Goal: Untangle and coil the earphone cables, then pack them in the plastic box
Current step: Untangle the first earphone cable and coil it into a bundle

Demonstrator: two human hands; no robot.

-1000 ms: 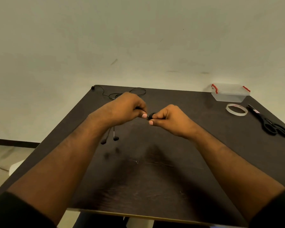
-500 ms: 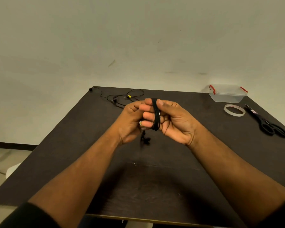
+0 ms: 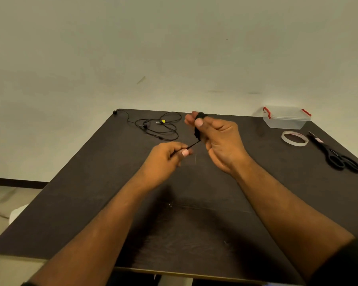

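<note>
A black earphone cable coil (image 3: 197, 129) is wound round the fingers of my right hand (image 3: 219, 139), which is raised above the middle of the dark table (image 3: 91, 193) with its thumb pressed on the coil. My left hand (image 3: 167, 155) is lower and to the left, pinching the loose end of that cable, which runs taut up to the coil. A second black earphone (image 3: 159, 126) lies in loose loops at the table's far left. The clear plastic box (image 3: 285, 118) with red clips stands closed at the far right corner.
A roll of clear tape (image 3: 294, 138) lies in front of the box. Black scissors (image 3: 337, 155) lie near the right edge. A pale wall rises behind the table. The floor shows at the left.
My hands have parted. The right hand rose and turned with the coil on its fingers. The left hand dropped down-left, drawing the cable's end taut.
</note>
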